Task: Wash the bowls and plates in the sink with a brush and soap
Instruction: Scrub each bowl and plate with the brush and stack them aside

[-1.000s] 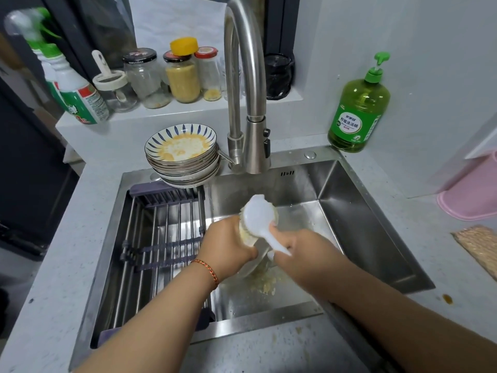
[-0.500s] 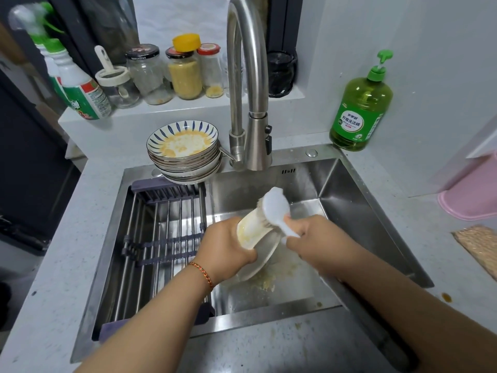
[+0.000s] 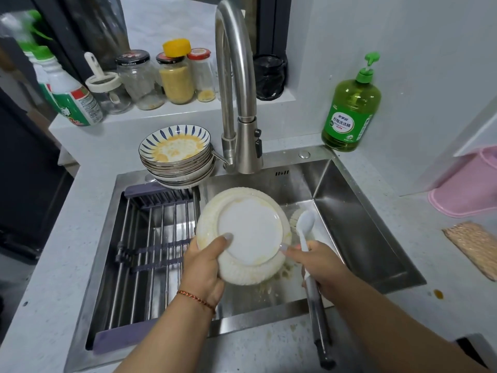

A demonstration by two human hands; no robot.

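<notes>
Holding a white plate (image 3: pixel 248 232) underside-up over the steel sink (image 3: pixel 357 224), the left hand (image 3: pixel 203 267) clamps the dish by its lower-left rim, thumb pressed against the flat base ring. Yellowish residue streaks the plate's ribbed outer wall and the edge of the base. The right hand (image 3: pixel 316 266) has its grip clenched around the handle of a dish brush (image 3: pixel 306 230), whose pale head rises just beside the plate's right edge while its dark handle end runs back past the wrist over the front of the tabletop (image 3: pixel 53 278); one fingertip of that hand touches the plate's rim. A red braided bracelet (image 3: pixel 196 298) circles the left wrist.

Food scraps lie on the sink floor below the plate. A slatted drying rack (image 3: pixel 150 238) spans the left part of the basin. Behind it, at the sink's back-left corner, stands a stack of soiled blue-patterned bowls (image 3: pixel 176 157), the top one smeared yellow. The curved steel faucet (image 3: pixel 236 84) arches above the plate. A green pump bottle of dish soap (image 3: pixel 351 109) stands on the tabletop at the back right corner. Jars (image 3: pixel 161 76) and spray bottles (image 3: pixel 67 98) line the ledge behind, and a pink plastic basin (image 3: pixel 468 189) sits at the far right.
</notes>
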